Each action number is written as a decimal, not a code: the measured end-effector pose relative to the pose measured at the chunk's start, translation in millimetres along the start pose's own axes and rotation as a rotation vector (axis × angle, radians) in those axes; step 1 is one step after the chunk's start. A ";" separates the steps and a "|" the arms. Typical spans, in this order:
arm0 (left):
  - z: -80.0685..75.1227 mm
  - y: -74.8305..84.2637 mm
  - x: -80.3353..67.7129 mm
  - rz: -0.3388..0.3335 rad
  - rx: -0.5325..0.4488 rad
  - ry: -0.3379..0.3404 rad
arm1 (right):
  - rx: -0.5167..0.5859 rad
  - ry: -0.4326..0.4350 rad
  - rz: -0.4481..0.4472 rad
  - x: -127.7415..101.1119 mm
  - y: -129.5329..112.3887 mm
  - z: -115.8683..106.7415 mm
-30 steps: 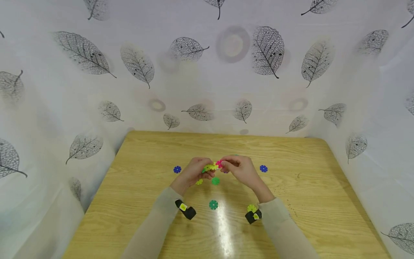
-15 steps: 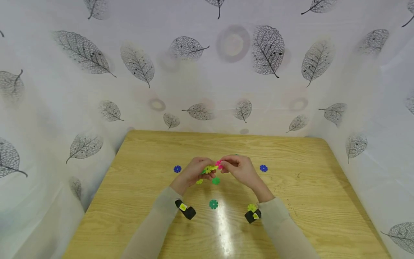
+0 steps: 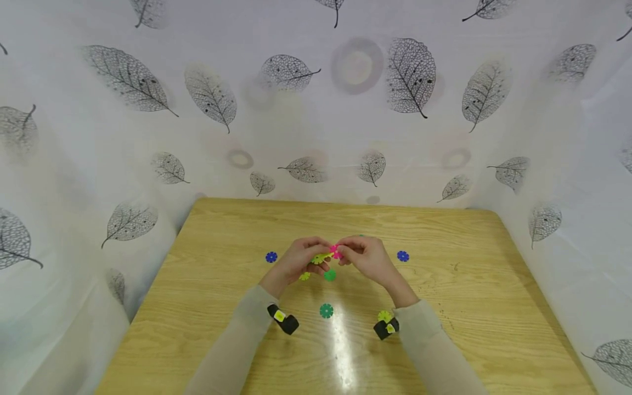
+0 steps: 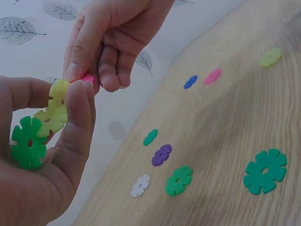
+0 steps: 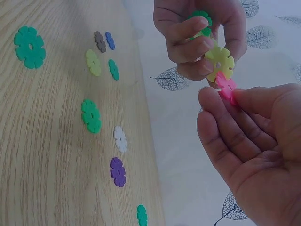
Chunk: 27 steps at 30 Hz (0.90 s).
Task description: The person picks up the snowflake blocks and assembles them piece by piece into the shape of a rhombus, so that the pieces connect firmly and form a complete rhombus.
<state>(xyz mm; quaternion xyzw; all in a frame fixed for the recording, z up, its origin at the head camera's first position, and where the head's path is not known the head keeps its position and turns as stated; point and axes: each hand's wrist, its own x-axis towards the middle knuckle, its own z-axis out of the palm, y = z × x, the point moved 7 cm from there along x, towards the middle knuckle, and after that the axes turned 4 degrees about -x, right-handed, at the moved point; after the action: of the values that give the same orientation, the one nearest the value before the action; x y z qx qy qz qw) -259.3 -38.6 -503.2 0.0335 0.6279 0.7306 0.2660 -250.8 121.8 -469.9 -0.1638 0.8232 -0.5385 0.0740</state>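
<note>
Head view: both hands meet above the middle of the wooden table. Left hand has thumb and fingers curled round a small chain of joined flower-shaped discs: a green disc low in the palm, a yellow-green pair above it. Right hand pinches a pink disc btwn thumb and forefinger, its edge touching the top yellow disc, slot to slot; can't tell if it's seated.

Loose discs lie on the table around the hands: a blue disc left of them, another blue one to the right, a big green disc nearer the person, a smaller green one just under the hands. Left wrist cam also shows a purple disc and a white disc side by side near the table's edge.

Black wrist cams w/ yellow tags sit on both sleeves; no readable writing on them or the discs. Leaf-print cloth hangs behind the table.
</note>
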 end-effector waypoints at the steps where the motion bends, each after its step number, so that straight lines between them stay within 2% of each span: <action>1: 0.2 0.0 -0.2 -0.001 0.002 -0.002 | -0.001 -0.001 0.001 0.1 0.2 0.0; 11: -1.6 -2.9 0.2 -0.015 0.029 0.008 | 0.004 -0.008 0.006 0.7 1.1 0.0; 20: 0.1 0.7 -0.8 0.033 0.112 0.000 | 0.007 -0.011 0.020 1.5 1.8 -0.1; 27: 0.7 1.6 -1.0 0.028 0.120 0.012 | 0.008 -0.015 0.026 1.0 0.4 -0.2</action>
<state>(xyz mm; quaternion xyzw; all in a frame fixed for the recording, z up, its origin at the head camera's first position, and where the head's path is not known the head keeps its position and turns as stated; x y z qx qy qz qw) -258.8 -38.5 -501.2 0.0539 0.6717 0.6954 0.2497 -251.9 121.8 -470.1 -0.1569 0.8226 -0.5395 0.0881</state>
